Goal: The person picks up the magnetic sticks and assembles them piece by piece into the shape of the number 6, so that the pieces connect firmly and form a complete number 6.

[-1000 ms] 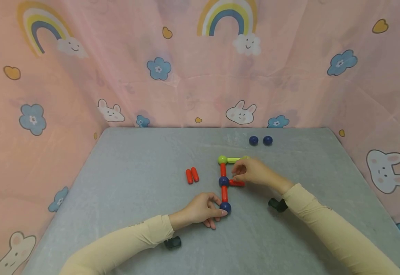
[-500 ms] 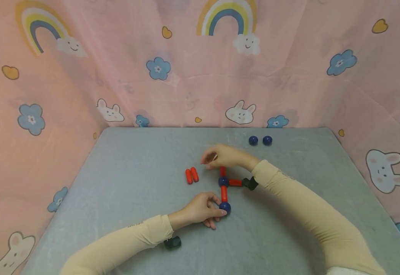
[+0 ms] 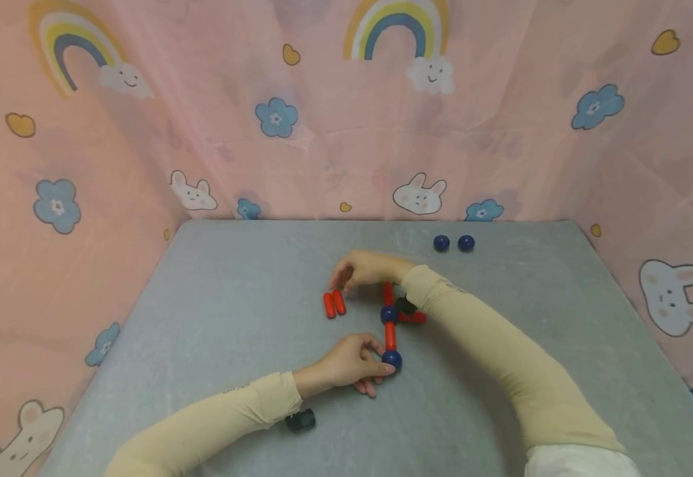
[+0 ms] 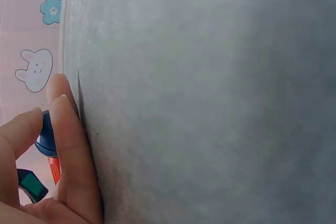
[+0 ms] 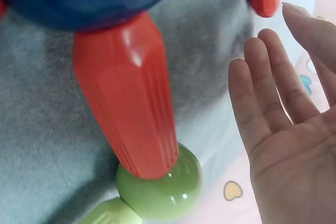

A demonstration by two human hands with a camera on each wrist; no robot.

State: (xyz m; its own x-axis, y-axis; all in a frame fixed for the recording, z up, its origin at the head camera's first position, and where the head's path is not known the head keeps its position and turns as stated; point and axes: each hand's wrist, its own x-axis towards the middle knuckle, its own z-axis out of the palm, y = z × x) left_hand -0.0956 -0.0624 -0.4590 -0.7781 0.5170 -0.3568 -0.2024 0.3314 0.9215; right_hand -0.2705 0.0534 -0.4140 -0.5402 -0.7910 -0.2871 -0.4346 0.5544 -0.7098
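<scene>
My left hand (image 3: 346, 361) pinches a blue ball (image 3: 392, 360) between thumb and fingers, at the near end of a joined ball-and-rod piece. From there a red rod (image 3: 390, 336) leads to a middle blue ball (image 3: 389, 314), with another red rod (image 3: 413, 318) branching right. A third rod leads away to a green ball (image 5: 163, 192) with a light green rod (image 5: 110, 213); my right arm hides these green parts in the head view. My right hand (image 3: 370, 267) has fingers extended and holds nothing, its fingertips right by two loose red rods (image 3: 339, 302) on the table.
Two loose blue balls (image 3: 454, 243) sit at the back right of the grey table (image 3: 233, 278). A patterned pink curtain (image 3: 322, 152) stands behind and beside it. Black wrist cameras hang under both sleeves, the right one (image 3: 406, 305) over the joined piece.
My right hand has moved left from the joined piece's side rod, over the green parts, to the loose red rods. The left hand keeps its grip on the blue ball.
</scene>
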